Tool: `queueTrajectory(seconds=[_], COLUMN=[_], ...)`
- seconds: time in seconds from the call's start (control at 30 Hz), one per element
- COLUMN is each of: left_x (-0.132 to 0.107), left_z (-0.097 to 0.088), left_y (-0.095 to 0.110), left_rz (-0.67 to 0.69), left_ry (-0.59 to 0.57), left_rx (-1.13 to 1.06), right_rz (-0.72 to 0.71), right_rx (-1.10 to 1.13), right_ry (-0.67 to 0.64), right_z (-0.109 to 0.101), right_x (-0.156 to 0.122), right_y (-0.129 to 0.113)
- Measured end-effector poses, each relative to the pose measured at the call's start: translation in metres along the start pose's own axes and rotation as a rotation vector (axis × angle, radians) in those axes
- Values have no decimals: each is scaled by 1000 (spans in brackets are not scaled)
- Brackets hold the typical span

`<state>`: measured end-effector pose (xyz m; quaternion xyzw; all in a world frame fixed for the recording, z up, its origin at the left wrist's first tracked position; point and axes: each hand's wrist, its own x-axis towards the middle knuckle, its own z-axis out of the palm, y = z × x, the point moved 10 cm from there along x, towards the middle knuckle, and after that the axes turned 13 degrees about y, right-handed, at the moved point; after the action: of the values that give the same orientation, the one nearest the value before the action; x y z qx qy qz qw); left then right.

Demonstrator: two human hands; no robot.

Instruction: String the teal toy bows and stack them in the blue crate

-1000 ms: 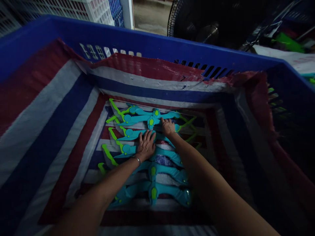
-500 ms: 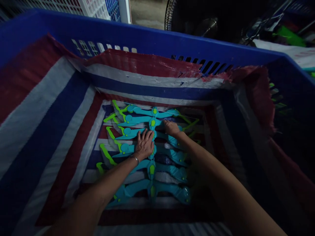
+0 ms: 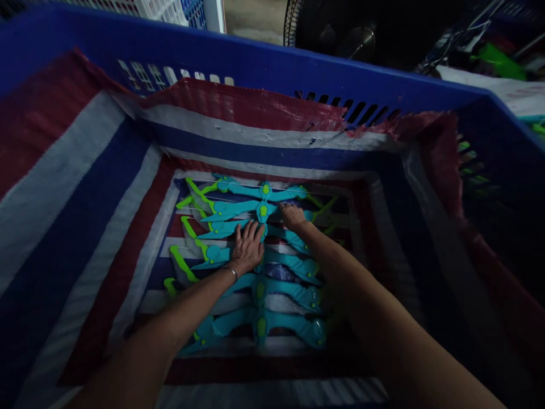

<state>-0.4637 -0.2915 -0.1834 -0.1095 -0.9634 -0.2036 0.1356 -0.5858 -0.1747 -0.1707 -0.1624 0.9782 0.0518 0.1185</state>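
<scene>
Several teal and lime toy bows [image 3: 255, 284] lie stacked in a row on the bottom of a deep blue plastic crate [image 3: 264, 68]. A red, white and blue striped woven sheet [image 3: 106, 187] lines the crate. My left hand [image 3: 247, 249] rests flat, fingers spread, on the bows near the middle of the row; a thin bracelet circles its wrist. My right hand [image 3: 292, 216] lies a little farther back, fingers curled down on the grip of one of the far bows [image 3: 238, 208]. Both forearms reach down into the crate.
Behind the crate stand a black fan [image 3: 336, 28], white and blue lattice crates [image 3: 170, 8] and, at the far right, a cluttered surface with green parts [image 3: 498, 59]. The crate's walls rise steeply on all sides.
The view has dipped slightly. Both hands stay on the bows almost where they were; the right hand has shifted a touch toward the far bows.
</scene>
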Motion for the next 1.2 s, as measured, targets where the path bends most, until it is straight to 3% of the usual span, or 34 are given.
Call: queueTrajectory(seconds=[0.2,0.5,0.6,0.67,0.73,0.83,0.9,0.97,1.03,1.13,1.2], left_x=[3,6,6,7,7,7,7,7,7,9,10], left_z=[3,5,3,2,2,4,4,4,5,9,11], left_y=[-1,-3,-2,-2,-2,-2,-2,-3,-6,-12,-15], left_rz=[-22,-64,-71,-79,-91,-97,-91,-97,-119,-165,-186], left_ry=[-40,-90,-90,-79,-78,-93,-95,-95,-112,-147,-158], left_rx=[7,-76,-93,-93,-87,-82,-94,-114,-141,-182,-192], right_rz=[30,85,64,-85,-314,-596,-688,-688,-609,-510,-526], right_rx=[-19,10,16,34,69,122,140,126,101,80,69], right_ry=[-3,32,81,142,125,-82,-217,-315,-373,-390,-379], right_z=[-3,13,-4,-22,-29,-4,22,50,72,87,91], right_x=[-7,2,-8,-29,-69,-154,-210,-251,-273,-282,-279], right_y=[-1,-1,-9,-31,-62,-100,-111,-112,-108,-107,-112])
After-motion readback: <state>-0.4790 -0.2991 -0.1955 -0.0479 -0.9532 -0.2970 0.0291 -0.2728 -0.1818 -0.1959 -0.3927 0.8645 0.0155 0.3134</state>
